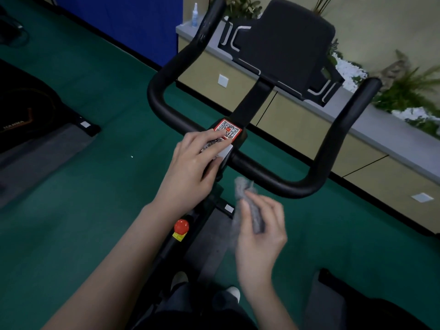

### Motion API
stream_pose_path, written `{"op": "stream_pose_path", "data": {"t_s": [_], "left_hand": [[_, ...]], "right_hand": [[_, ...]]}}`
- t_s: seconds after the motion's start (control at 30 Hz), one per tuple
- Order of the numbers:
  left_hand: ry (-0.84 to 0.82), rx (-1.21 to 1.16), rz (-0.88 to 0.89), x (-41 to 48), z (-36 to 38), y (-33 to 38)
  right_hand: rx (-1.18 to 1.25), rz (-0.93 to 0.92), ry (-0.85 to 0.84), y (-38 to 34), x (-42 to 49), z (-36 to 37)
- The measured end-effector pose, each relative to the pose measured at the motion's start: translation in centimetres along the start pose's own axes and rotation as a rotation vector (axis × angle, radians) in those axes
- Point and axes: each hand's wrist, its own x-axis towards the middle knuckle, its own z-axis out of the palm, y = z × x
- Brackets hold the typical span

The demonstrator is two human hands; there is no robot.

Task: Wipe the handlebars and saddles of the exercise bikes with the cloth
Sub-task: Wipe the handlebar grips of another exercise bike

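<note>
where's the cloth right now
In the head view, the cloth is gripped in the right hand, just below the handlebar and right of the red knob.

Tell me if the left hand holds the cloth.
No, the right hand grips the grey cloth; the left hand rests on the handlebar.

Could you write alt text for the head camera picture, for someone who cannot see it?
A person's right hand holds a grey cloth near the black handlebars of an exercise bike, while the left hand rests on their centre by a QR-code sticker. A red knob sits lower down.
</note>
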Motion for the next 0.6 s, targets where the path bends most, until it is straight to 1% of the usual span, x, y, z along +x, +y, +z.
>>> {"op": "stream_pose_path", "data": {"t_s": [0.03,0.07,0.1,0.17,0.2,0.23,0.27,0.33,0.47,0.6], "left_hand": [[-0.002,0.002,0.0,0.0,0.0,0.0],[-0.006,0.004,0.0,0.0,0.0,0.0],[-0.011,0.009,0.002,0.0,-0.1,-0.1],[-0.021,0.019,0.005,0.0,-0.1,-0.1],[-0.023,0.02,0.006,0.0,-0.2,0.0],[-0.025,0.019,0.006,0.0,-0.2,0.0],[-0.027,0.019,0.007,0.0,-0.2,0.0],[-0.03,0.024,0.006,0.0,-0.3,0.0],[-0.043,0.036,0.006,-0.1,-0.4,0.1],[-0.051,0.037,0.008,-0.1,-0.4,0.2]], "right_hand": [[0.064,0.106,-0.035,-0.1,-0.7,0.4],[0.143,0.252,-0.045,-0.1,-1.0,1.0],[0.241,0.44,-0.024,-0.1,-0.9,1.6],[0.528,0.838,0.065,-0.3,0.3,2.8],[0.669,0.981,0.115,-0.4,1.2,3.3],[0.772,1.069,0.162,-0.5,2.0,3.6],[0.84,1.113,0.203,-0.7,2.8,3.9],[0.941,1.129,0.234,-1.3,3.6,4.2],[1.079,1.188,0.111,-2.4,3.1,4.6],[1.107,1.233,0.076,-2.5,2.8,5.1]]}}
